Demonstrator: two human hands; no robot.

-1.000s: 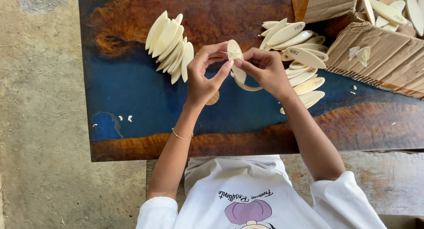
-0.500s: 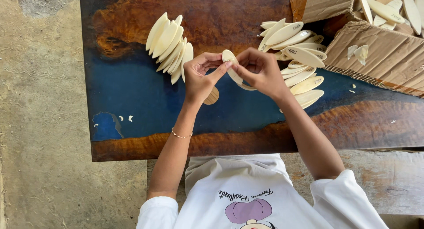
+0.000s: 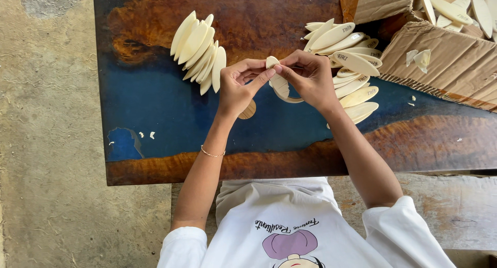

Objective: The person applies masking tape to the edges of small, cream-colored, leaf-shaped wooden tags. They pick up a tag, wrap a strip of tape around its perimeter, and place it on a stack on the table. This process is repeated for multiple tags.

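Note:
Both my hands meet over the middle of a dark blue and brown table [image 3: 155, 107]. My left hand [image 3: 238, 87] and my right hand [image 3: 310, 79] pinch the same pale, oval wooden piece [image 3: 277, 79] between thumbs and fingertips, holding it just above the tabletop. A curved pale strip hangs under the piece near my right palm. A fanned stack of similar oval pieces [image 3: 199, 50] lies to the left of my hands. A looser pile of oval pieces [image 3: 347, 56] lies to the right, partly behind my right hand.
An open cardboard box [image 3: 440, 50] with more oval pieces inside stands at the table's far right. A small wooden disc [image 3: 248, 110] lies under my left wrist. Small pale chips dot the tabletop. Concrete floor shows on the left, and a worn bench is under me.
My hands have drawn closer together around the oval piece and turned it slightly; the view has shifted a little. The piles have not moved.

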